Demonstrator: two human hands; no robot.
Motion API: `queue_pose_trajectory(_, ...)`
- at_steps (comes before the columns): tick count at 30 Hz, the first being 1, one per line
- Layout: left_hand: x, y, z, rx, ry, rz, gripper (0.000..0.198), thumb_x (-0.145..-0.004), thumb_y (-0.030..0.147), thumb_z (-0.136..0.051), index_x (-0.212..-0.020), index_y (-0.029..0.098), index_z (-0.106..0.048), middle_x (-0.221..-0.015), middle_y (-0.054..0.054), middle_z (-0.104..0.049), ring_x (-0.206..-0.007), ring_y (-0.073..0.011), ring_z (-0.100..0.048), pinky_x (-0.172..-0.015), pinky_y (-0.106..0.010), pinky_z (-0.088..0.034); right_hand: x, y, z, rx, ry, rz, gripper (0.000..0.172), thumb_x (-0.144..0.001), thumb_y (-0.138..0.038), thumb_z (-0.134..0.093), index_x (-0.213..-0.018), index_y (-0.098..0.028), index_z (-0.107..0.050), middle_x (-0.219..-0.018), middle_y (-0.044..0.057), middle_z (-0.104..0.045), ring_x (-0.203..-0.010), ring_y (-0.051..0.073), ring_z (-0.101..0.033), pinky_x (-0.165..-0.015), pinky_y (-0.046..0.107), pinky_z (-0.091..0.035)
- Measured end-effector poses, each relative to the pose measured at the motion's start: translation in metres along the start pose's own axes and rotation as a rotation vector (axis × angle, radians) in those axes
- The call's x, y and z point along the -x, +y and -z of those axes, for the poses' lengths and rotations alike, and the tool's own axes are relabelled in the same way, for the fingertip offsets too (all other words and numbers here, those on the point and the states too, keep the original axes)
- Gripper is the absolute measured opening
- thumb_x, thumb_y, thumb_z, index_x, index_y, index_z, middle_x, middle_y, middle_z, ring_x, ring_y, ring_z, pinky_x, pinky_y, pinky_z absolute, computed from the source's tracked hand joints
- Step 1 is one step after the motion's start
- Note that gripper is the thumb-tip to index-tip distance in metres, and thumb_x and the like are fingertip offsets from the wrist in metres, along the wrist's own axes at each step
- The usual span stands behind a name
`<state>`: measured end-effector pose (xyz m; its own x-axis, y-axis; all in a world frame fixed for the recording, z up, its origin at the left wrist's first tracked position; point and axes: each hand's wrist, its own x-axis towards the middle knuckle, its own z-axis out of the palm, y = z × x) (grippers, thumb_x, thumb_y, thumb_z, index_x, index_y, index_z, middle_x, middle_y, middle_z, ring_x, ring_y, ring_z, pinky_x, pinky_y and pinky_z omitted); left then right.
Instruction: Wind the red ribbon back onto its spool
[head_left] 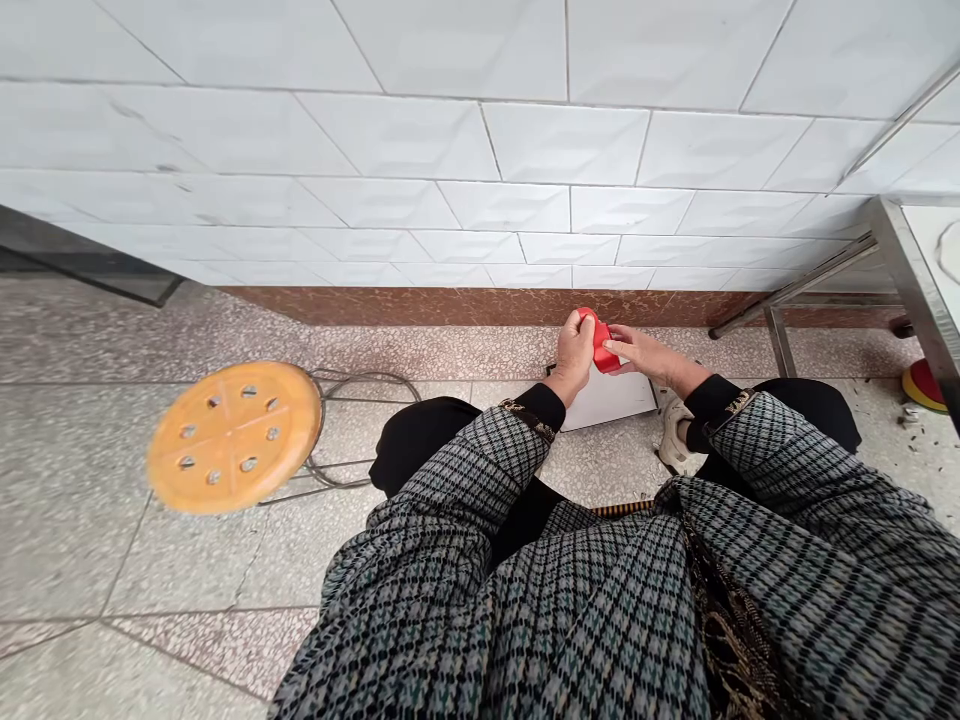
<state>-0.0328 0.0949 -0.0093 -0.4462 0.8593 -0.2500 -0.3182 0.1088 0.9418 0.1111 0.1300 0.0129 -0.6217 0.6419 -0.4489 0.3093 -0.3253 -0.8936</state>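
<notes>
I sit facing a white tiled wall, arms stretched out over my knees. A small red object is held between both hands. My left hand is wrapped round its left side with the fingers curled. My right hand pinches its right side with thumb and fingertips. Under the hands a white sheet or board lies on the speckled floor. What the red object is cannot be made out at this size.
An orange round stool with holes in its seat stands on a wire frame at my left. A metal table leg and edge rise at the right, with a red and yellow item on the floor beneath. My light shoe shows.
</notes>
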Motion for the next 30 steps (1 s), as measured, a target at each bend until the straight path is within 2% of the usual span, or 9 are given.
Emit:
queue_pose_trajectory(3, 0.005, -0.002, 0.0, -0.113, -0.004, -0.052, 0.027, -0.099, 0.016, -0.058, -0.073, 0.022, -0.053, -0.071, 0.002, -0.053, -0.069, -0.0137, -0.046, -0.067, -0.025, -0.041, 0.001, -0.004, 0.0, -0.016, -0.016, -0.049, 0.057, -0.081, -0.05, -0.08, -0.127, -0.022, -0.063, -0.139, 0.014, -0.067, -0.11, 0.026, -0.069, -0.081, 0.036, -0.065)
queue_pose_trajectory(6, 0.007, -0.004, 0.001, -0.104, -0.045, -0.051, 0.024, -0.098, 0.018, -0.061, -0.075, 0.022, -0.057, -0.075, 0.001, -0.057, -0.073, -0.0143, -0.049, -0.071, -0.025, -0.043, 0.002, -0.007, 0.0, 0.01, 0.003, -0.061, 0.049, -0.078, -0.04, -0.08, -0.121, -0.022, -0.065, -0.129, 0.012, -0.071, -0.103, 0.024, -0.07, -0.074, 0.033, -0.064)
queue_pose_trajectory(8, 0.006, -0.005, 0.001, -0.019, -0.073, -0.003, 0.021, -0.097, 0.019, -0.062, -0.077, 0.021, -0.06, -0.077, 0.001, -0.059, -0.075, -0.0136, -0.052, -0.074, -0.024, -0.046, 0.002, -0.009, 0.0, 0.039, 0.015, -0.067, 0.05, -0.076, -0.036, -0.08, -0.122, -0.022, -0.066, -0.125, 0.012, -0.073, -0.099, 0.024, -0.071, -0.073, 0.034, -0.065)
queue_pose_trajectory(12, 0.0, -0.005, 0.002, 0.215, -0.086, 0.181, 0.014, -0.095, 0.022, -0.066, -0.081, 0.02, -0.061, -0.078, 0.001, -0.061, -0.073, -0.0119, -0.057, -0.078, -0.025, -0.051, 0.002, -0.009, 0.0, 0.074, 0.016, -0.074, 0.054, -0.078, -0.035, -0.079, -0.128, -0.019, -0.063, -0.122, 0.014, -0.073, -0.094, 0.023, -0.073, -0.075, 0.037, -0.066)
queue_pose_trajectory(15, -0.002, -0.002, 0.004, 0.279, -0.091, 0.256, 0.014, -0.091, 0.023, -0.072, -0.082, 0.02, -0.062, -0.079, 0.001, -0.062, -0.071, -0.011, -0.057, -0.078, -0.025, -0.052, 0.001, -0.007, 0.001, 0.095, 0.007, -0.052, 0.057, -0.079, -0.036, -0.078, -0.13, -0.018, -0.061, -0.122, 0.014, -0.073, -0.091, 0.023, -0.072, -0.077, 0.039, -0.066)
queue_pose_trajectory(19, -0.003, 0.003, 0.007, 0.279, -0.089, 0.322, 0.014, -0.09, 0.021, -0.072, -0.082, 0.019, -0.061, -0.081, 0.001, -0.062, -0.072, -0.0111, -0.058, -0.075, -0.025, -0.051, 0.001, -0.007, 0.002, 0.184, -0.026, 0.043, 0.062, -0.077, -0.035, -0.078, -0.134, -0.019, -0.059, -0.128, 0.016, -0.071, -0.105, 0.029, -0.071, -0.088, 0.048, -0.064)
queue_pose_trajectory(23, -0.003, 0.006, 0.007, 0.29, -0.084, 0.377, 0.016, -0.089, 0.019, -0.072, -0.082, 0.02, -0.058, -0.077, 0.003, -0.059, -0.067, -0.01, -0.055, -0.069, -0.023, -0.049, -0.002, -0.005, 0.004, 0.462, 0.039, 0.165, 0.064, -0.075, -0.035, -0.076, -0.134, -0.017, -0.058, -0.133, 0.017, -0.068, -0.119, 0.034, -0.065, -0.108, 0.058, -0.053)
queue_pose_trajectory(26, -0.002, 0.006, 0.006, 0.31, -0.101, 0.39, 0.015, -0.091, 0.014, -0.066, -0.081, 0.019, -0.057, -0.075, 0.004, -0.057, -0.065, -0.0091, -0.052, -0.067, -0.021, -0.047, -0.004, 0.001, 0.006, 0.657, 0.099, 0.262, 0.07, -0.071, -0.032, -0.079, -0.135, -0.016, -0.057, -0.133, 0.018, -0.064, -0.124, 0.037, -0.062, -0.113, 0.061, -0.048)
queue_pose_trajectory(30, -0.001, 0.006, 0.004, 0.339, -0.11, 0.379, 0.018, -0.092, 0.011, -0.065, -0.079, 0.019, -0.056, -0.075, 0.004, -0.057, -0.065, -0.009, -0.052, -0.067, -0.021, -0.046, -0.01, 0.012, 0.009, 0.732, 0.112, 0.357, 0.074, -0.069, -0.031, -0.08, -0.138, -0.018, -0.054, -0.134, 0.018, -0.06, -0.13, 0.039, -0.057, -0.116, 0.061, -0.045)
